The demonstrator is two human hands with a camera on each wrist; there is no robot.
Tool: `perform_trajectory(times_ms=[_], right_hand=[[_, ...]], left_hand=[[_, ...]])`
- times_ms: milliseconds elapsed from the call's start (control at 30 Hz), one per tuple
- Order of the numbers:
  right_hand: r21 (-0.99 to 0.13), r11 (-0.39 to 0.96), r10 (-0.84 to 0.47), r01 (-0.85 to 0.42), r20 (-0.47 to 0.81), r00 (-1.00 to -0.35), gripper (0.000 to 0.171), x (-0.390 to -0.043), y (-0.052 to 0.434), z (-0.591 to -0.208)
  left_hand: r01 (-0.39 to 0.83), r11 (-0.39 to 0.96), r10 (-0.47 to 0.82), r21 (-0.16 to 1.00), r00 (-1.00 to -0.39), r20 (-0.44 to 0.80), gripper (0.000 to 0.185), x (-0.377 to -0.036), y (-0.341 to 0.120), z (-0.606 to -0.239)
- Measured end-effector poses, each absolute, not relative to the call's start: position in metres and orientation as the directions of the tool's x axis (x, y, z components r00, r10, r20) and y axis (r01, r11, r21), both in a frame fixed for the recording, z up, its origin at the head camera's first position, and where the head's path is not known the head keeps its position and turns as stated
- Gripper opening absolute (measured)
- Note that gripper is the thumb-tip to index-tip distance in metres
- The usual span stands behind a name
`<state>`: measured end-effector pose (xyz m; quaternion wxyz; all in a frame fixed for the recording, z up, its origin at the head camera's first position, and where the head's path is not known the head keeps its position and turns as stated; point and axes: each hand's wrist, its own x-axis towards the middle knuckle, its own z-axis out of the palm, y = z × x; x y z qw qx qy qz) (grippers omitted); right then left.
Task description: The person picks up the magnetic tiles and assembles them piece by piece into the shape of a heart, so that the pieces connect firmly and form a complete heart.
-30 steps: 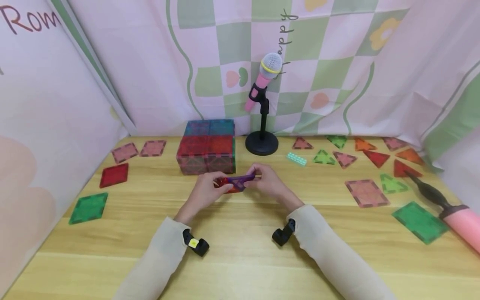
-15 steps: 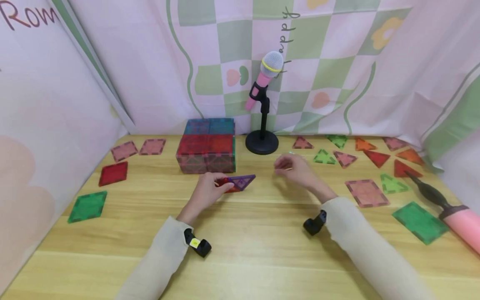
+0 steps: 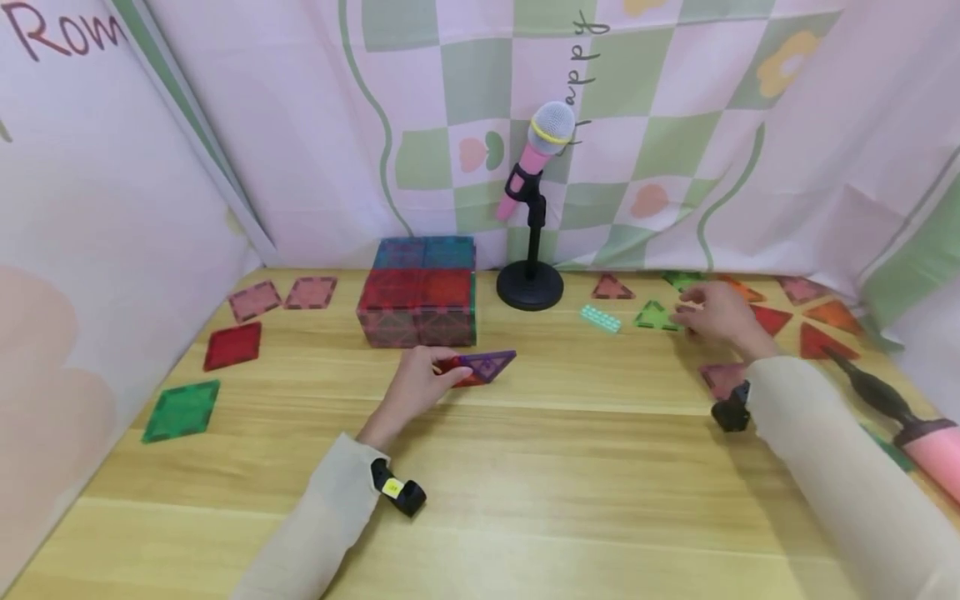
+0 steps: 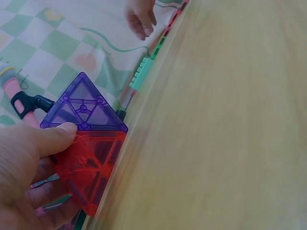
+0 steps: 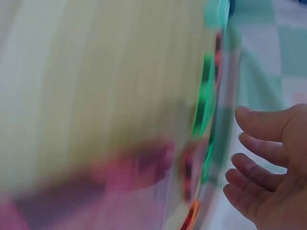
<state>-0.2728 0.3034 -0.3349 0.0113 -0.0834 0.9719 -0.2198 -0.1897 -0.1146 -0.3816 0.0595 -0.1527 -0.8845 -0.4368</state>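
Note:
At the middle of the table my left hand (image 3: 412, 385) pinches a red triangular magnetic tile (image 4: 93, 160). A purple triangular magnetic tile (image 4: 84, 108) adjoins one of its edges, and the thumb lies across that seam in the left wrist view. Far to the right, my right hand (image 3: 722, 315) hovers over loose triangular tiles, its fingers loosely spread and holding nothing in the right wrist view. A light green triangle (image 3: 655, 316) lies just beside its fingertips. Its hand and wrist partly hide other tiles, including a pink square (image 3: 722, 379).
Behind the left hand stands a box of red, blue and clear tiles (image 3: 417, 292). A pink microphone on a black stand (image 3: 530, 286) is beside it. A turquoise toy brick (image 3: 601, 318) lies right of centre. Square tiles (image 3: 182, 411) lie at left; a pink-handled object (image 3: 933, 450) is at right.
My right hand has let go of the purple tile and moved right, over the loose triangles. The left hand stays in place, still pinching the joined tiles.

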Motion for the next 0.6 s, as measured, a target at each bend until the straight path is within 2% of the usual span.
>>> perform_trajectory(times_ms=[233,400,600], right_hand=[[-0.432,0.898,-0.149,-0.084,-0.119,-0.982,0.056,-0.276,0.332,-0.343],[-0.431,0.897,-0.173,-0.093,-0.151,-0.973,0.060,-0.278,0.336,-0.347],[-0.404,0.912,-0.166,-0.067,-0.216,-0.962,0.073,-0.283,0.337,-0.346]], left_hand=[[0.338,0.560,0.221,0.757,-0.941,0.256,0.016,-0.189,-0.116,-0.384],[0.341,0.551,0.228,0.762,-0.939,0.256,0.013,-0.188,-0.115,-0.384],[0.345,0.559,0.228,0.754,-0.938,0.261,0.012,-0.190,-0.116,-0.383]])
